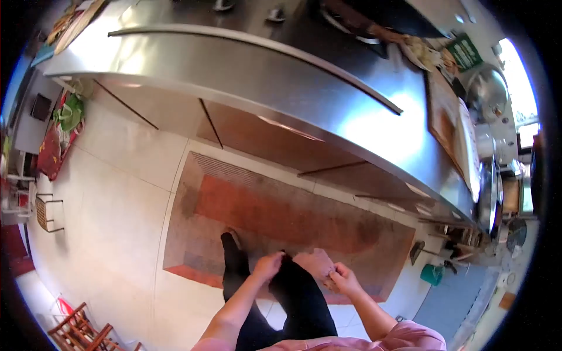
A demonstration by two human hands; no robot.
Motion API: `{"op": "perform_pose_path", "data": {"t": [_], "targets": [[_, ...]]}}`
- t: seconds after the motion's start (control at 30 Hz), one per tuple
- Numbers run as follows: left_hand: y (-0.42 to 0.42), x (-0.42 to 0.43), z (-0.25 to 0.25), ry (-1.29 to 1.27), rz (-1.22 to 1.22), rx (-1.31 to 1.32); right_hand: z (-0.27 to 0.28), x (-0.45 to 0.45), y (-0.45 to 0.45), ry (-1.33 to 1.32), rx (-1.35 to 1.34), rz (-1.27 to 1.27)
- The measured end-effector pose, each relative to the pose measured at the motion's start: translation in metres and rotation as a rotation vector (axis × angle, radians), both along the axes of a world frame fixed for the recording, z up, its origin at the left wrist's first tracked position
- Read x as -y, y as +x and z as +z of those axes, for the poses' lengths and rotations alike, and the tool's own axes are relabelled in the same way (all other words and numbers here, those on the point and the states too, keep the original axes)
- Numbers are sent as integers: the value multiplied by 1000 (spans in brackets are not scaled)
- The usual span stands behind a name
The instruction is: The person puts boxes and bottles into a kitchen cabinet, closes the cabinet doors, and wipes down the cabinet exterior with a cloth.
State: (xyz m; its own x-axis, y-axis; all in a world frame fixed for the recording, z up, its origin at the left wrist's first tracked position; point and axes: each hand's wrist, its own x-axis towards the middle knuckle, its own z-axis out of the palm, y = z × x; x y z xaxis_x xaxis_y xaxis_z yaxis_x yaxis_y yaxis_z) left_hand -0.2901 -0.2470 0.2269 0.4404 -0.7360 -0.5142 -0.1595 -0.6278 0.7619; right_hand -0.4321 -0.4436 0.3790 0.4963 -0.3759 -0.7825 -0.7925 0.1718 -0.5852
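My right hand (345, 278) is closed on the edge of a thin pinkish cloth (316, 262), which hangs out to the left of the fingers in front of my legs. The cloth's exact kind is hard to make out. My left hand (268, 266) is beside my black trousers (298, 286), near the knee, with its fingers drawn together. What they pinch, if anything, is too small to tell. Both hands are low, above the brown and red floor mat (287, 215).
A long steel counter (234, 64) runs across the front, with a wooden board (443, 117) on its right part. A green bin (432, 274) stands at the right. To the left are a small stool (48, 212) and a wooden chair (88, 330).
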Motion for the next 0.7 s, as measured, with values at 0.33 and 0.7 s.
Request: {"op": "perform_pose_path", "data": {"t": [0.33,0.7], "targets": [[-16,-212,117,401,549,224,19,10,-188,-267,-34,-244],[-42,-141,206,-5,695,-72,142,30,-146,-427,188,-225]]}}
